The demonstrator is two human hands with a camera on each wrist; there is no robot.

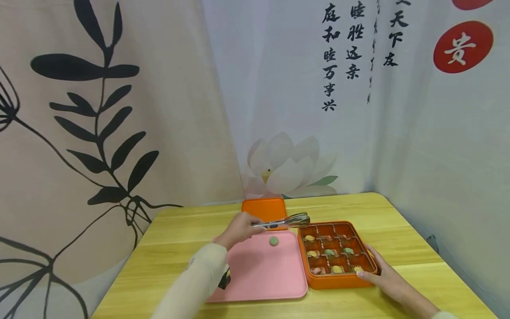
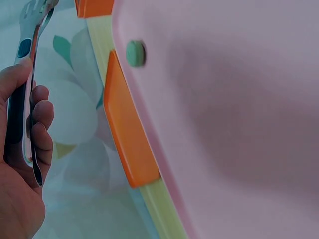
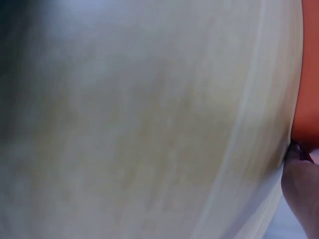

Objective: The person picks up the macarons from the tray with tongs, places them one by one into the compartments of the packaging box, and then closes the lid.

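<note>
My left hand grips metal serving tongs with dark handle grips, as the left wrist view shows. The tongs' head overlaps the back left corner of the orange compartment box. Their tips are cut off at the top of the left wrist view. One green round piece lies near the far edge of the pink tray, beneath and right of my left hand. My right hand holds the box at its front right corner, thumb on the rim. Yellow, green and pink pieces sit in several compartments.
An orange lid-like panel lies behind the tray on the wooden table. The box stands against the tray's right side. A printed curtain hangs behind the table and along its right side.
</note>
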